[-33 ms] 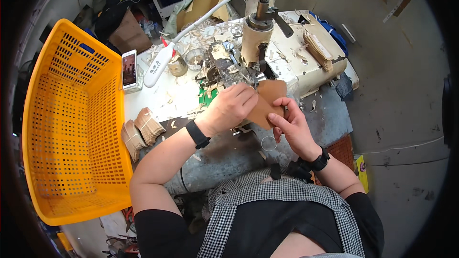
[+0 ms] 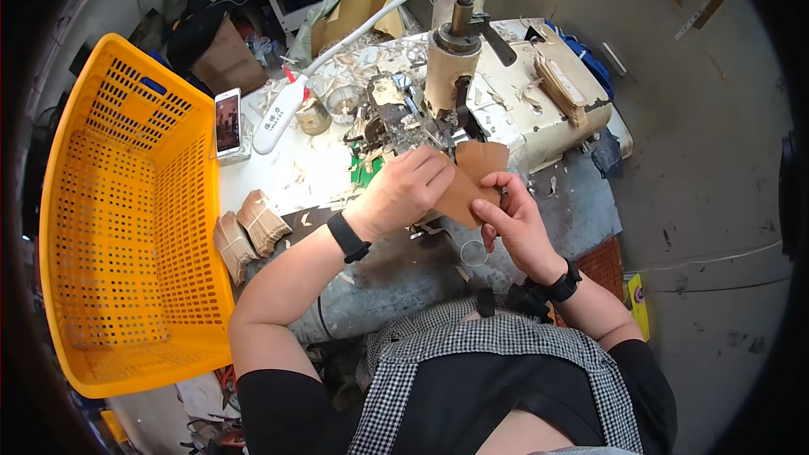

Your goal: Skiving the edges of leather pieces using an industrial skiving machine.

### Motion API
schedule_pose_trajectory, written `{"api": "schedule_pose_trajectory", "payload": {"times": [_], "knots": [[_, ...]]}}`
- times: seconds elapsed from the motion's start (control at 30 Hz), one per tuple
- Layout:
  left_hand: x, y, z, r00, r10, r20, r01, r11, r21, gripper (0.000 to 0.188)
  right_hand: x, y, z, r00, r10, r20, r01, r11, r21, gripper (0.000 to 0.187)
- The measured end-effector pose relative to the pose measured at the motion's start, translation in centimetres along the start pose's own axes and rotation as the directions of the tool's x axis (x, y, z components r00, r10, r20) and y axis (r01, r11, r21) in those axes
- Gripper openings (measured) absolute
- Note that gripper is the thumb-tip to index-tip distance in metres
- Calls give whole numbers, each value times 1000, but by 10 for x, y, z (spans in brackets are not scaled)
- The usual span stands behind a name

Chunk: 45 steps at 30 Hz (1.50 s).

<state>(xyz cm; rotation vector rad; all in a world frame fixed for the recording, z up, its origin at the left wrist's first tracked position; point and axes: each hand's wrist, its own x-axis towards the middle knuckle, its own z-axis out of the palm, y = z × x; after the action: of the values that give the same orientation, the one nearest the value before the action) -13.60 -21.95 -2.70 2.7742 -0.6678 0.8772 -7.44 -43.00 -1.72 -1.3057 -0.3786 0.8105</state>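
A flat tan-brown piece (image 2: pixel 470 190), which looks like leather, is held between both hands in front of the cream-coloured machine (image 2: pixel 447 76). My left hand (image 2: pixel 406 185) is closed on its left edge, with the fingertips partly hidden. On the right side, my right hand (image 2: pixel 520 221) grips the same piece, thumb on the near face and fingers at the edge. The piece's far end reaches up beside the machine's metal working head (image 2: pixel 403 114) and bends slightly. Whether it touches the head, I cannot tell.
To the left stands a yellow plastic basket (image 2: pixel 160 244). Banded bundles of tan strips (image 2: pixel 263 223) lie beside it. A phone (image 2: pixel 227 122), a white lamp (image 2: pixel 282 118) and a jar (image 2: pixel 313 115) sit on the shaving-strewn table. A stack of brown pieces (image 2: pixel 558 88) rests on the machine's right.
The far right corner of the brown piece has shifted slightly right and bent a little more. Both hands stay almost in the same place.
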Motion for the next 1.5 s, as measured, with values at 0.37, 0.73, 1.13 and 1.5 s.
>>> {"api": "schedule_pose_trajectory", "payload": {"times": [0.37, 0.73, 1.13, 1.5], "knots": [[0, 2, -3, 999, 0, 40, 1, 999, -47, 46, -2, -3, 1, 1000, 20, -14, -20, 1000, -11, 33], [-1, 4, -7, 997, -22, 79, 28, 997, -75, 51, -1, -4, 0, 999, 27, -29, -27, 1000, -15, 31], [-5, 3, -4, 998, -25, 54, 30, 994, -109, 54, 1, -2, -2, 998, 36, -42, -37, 999, -19, 30], [-11, 0, 9, 998, -20, 54, 20, 1000, -7, 61, 1, -2, 2, 996, 30, -84, -32, 999, -24, 34]]}}
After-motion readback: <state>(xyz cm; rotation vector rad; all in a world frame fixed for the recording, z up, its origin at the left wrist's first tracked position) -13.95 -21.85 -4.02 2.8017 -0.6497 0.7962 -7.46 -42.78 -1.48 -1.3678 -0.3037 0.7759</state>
